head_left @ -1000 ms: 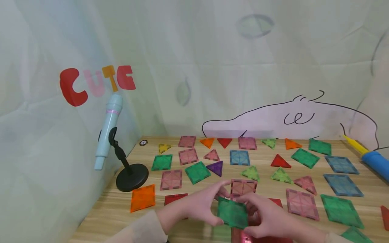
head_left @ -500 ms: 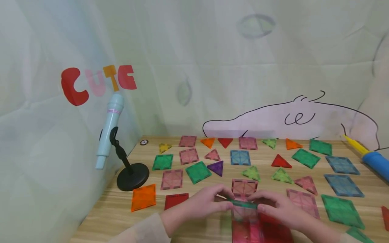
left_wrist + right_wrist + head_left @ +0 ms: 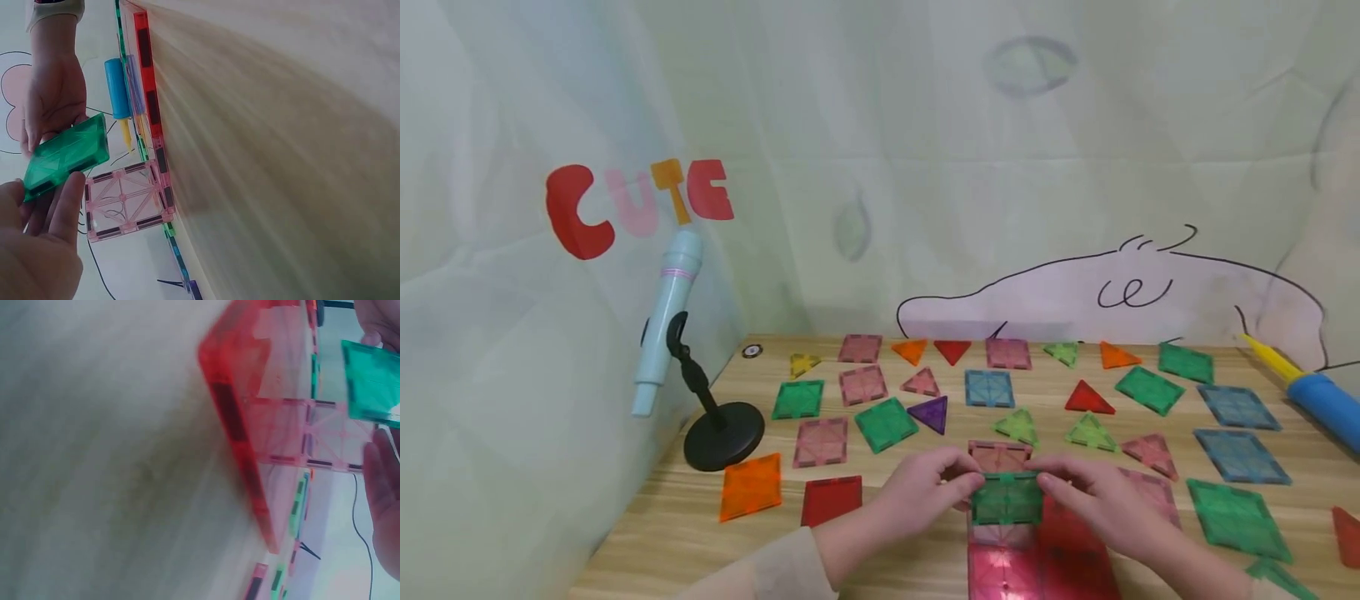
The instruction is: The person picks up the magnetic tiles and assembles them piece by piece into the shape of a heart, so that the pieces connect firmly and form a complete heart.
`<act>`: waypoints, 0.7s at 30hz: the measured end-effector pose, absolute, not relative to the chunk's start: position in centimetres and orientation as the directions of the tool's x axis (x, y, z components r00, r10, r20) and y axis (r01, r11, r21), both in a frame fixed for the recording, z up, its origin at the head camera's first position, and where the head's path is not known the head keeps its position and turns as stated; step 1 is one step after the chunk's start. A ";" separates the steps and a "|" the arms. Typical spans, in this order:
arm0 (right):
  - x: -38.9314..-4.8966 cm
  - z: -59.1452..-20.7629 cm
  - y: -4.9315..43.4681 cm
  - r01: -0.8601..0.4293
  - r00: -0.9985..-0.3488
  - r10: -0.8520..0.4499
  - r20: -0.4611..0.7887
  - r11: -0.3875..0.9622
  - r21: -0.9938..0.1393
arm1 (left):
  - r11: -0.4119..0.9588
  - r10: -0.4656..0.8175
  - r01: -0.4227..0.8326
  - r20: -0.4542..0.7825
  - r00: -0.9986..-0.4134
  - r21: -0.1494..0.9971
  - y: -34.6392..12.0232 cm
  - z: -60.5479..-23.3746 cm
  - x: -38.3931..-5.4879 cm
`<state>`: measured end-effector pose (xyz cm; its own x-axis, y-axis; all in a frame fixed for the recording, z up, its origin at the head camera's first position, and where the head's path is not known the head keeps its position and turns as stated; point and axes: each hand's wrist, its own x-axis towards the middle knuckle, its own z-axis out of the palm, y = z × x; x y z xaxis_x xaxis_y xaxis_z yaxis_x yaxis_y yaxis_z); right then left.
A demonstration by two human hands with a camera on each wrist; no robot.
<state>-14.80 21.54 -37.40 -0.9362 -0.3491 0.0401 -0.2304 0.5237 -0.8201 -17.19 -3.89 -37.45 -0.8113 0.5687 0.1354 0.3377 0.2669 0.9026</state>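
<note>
Between my two hands is a green square magnetic tile (image 3: 1007, 498), tilted with one face towards the head camera. My left hand (image 3: 925, 490) pinches its left edge with thumb and fingers. The fingers and thumb of my right hand (image 3: 1101, 504) hold the opposite edge. In the left wrist view, a clear pink square tile (image 3: 128, 197) stands upright on the flat tiles, with the green tile (image 3: 69, 153) off its top edge. Flat red tiles (image 3: 1078, 554) and a pink tile (image 3: 1000, 575) lie joined below my hands.
Loose square and triangular magnetic tiles lie spread over the wooden table, among them an orange square (image 3: 751, 487), a red square (image 3: 832, 500) and a purple triangle (image 3: 929, 414). A light-blue microphone (image 3: 668, 321) on a black stand is at the left. A blue and yellow tube-like object (image 3: 1322, 404) lies at the right.
Both hands have carried the green tile slightly up and to the right. It turned through edge-on, and a face shows again now.
</note>
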 end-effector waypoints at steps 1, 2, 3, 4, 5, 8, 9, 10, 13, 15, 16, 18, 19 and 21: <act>-14.8 -37.3 21.6 -0.250 -0.940 -0.335 0.068 0.538 -0.805 | 0.266 0.569 0.344 0.142 -0.810 0.901 -3.7 -37.5 -17.2; -14.7 -37.2 21.7 -0.267 -0.941 -0.325 0.093 0.549 -0.792 | 0.276 0.568 0.355 0.147 -0.810 0.893 -3.6 -37.5 -17.2; -14.7 -37.2 21.8 -0.285 -0.941 -0.317 0.116 0.563 -0.775 | 0.282 0.568 0.360 0.147 -0.810 0.890 -3.6 -37.5 -17.2; -14.7 -37.2 21.9 -0.297 -0.941 -0.313 0.132 0.568 -0.768 | 0.286 0.569 0.367 0.151 -0.808 0.885 -3.5 -37.5 -17.2; -14.7 -37.2 22.0 -0.304 -0.941 -0.308 0.143 0.576 -0.759 | 0.300 0.567 0.380 0.157 -0.809 0.875 -3.5 -37.4 -17.3; -14.8 -37.4 22.6 -0.270 -0.955 -0.265 0.133 0.595 -0.757 | 0.339 0.554 0.415 0.177 -0.813 0.844 -3.8 -37.6 -17.5; -14.8 -37.5 22.8 -0.244 -0.962 -0.245 0.118 0.589 -0.770 | 0.345 0.550 0.428 0.190 -0.814 0.835 -3.9 -37.6 -17.6; -14.9 -37.5 23.1 -0.220 -0.969 -0.220 0.108 0.585 -0.781 | 0.350 0.545 0.444 0.207 -0.813 0.825 -4.0 -37.7 -17.8; -15.1 -37.8 24.4 -0.210 -0.977 -0.159 0.143 0.578 -0.789 | 0.376 0.527 0.493 0.256 -0.810 0.785 -4.5 -37.9 -18.3; -15.3 -38.1 25.3 -0.217 -0.976 -0.123 0.179 0.585 -0.782 | 0.394 0.519 0.530 0.294 -0.803 0.751 -4.7 -38.0 -18.9; -15.4 -38.2 25.7 -0.225 -0.973 -0.105 0.204 0.610 -0.760 | 0.404 0.515 0.541 0.306 -0.801 0.737 -4.8 -38.2 -19.1; -15.8 -38.5 26.6 -0.223 -0.971 -0.083 0.224 0.648 -0.729 | 0.424 0.508 0.553 0.318 -0.801 0.717 -5.0 -38.3 -19.6; -16.0 -38.6 26.9 -0.217 -0.971 -0.074 0.226 0.661 -0.718 | 0.432 0.506 0.556 0.319 -0.801 0.710 -5.0 -38.4 -19.8; -16.3 -38.8 27.5 -0.199 -0.974 -0.057 0.221 0.686 -0.700 | 0.449 0.506 0.556 0.315 -0.803 0.699 -5.0 -38.5 -20.3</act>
